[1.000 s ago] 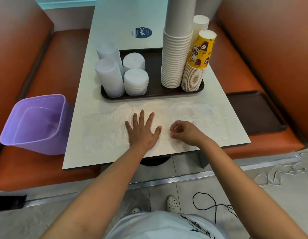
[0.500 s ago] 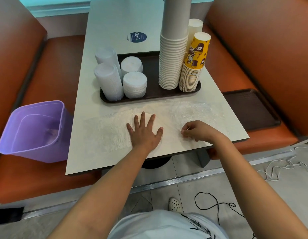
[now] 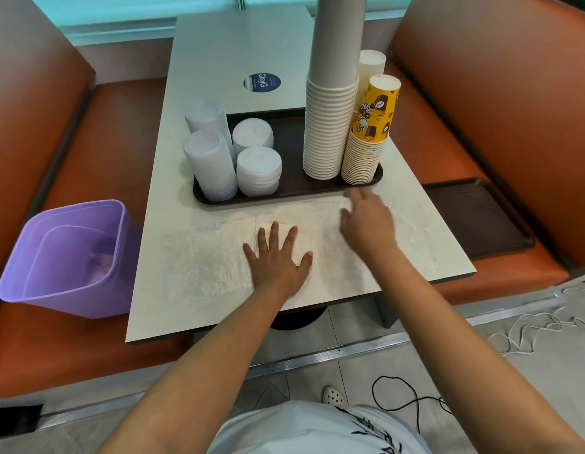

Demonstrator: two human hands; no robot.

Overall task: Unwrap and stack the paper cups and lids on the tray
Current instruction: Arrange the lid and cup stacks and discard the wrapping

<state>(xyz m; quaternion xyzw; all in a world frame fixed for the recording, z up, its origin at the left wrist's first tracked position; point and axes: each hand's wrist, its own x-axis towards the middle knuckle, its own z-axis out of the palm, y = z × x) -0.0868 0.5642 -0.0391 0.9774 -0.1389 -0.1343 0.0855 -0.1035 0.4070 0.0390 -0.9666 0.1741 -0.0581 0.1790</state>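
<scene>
A dark tray (image 3: 294,185) sits mid-table. On it stand a tall stack of white paper cups (image 3: 330,126), a shorter stack of yellow printed cups (image 3: 369,139), and several stacks of white lids (image 3: 258,170) and clear lids (image 3: 211,165). A clear plastic wrapper (image 3: 206,253) lies flat on the table in front of the tray. My left hand (image 3: 278,257) presses flat on the wrapper with spread fingers. My right hand (image 3: 366,224) hovers over the wrapper's right part near the tray's front right corner, blurred, fingers extended and holding nothing.
A purple bin (image 3: 68,257) stands on the orange bench at the left. A second dark tray (image 3: 477,214) lies on the bench at the right. Cables trail on the floor at the lower right (image 3: 409,398).
My right hand let go of its pinch near the table's front edge and moved forward toward the tray, fingers now extended. My left hand stayed flat on the wrapper.
</scene>
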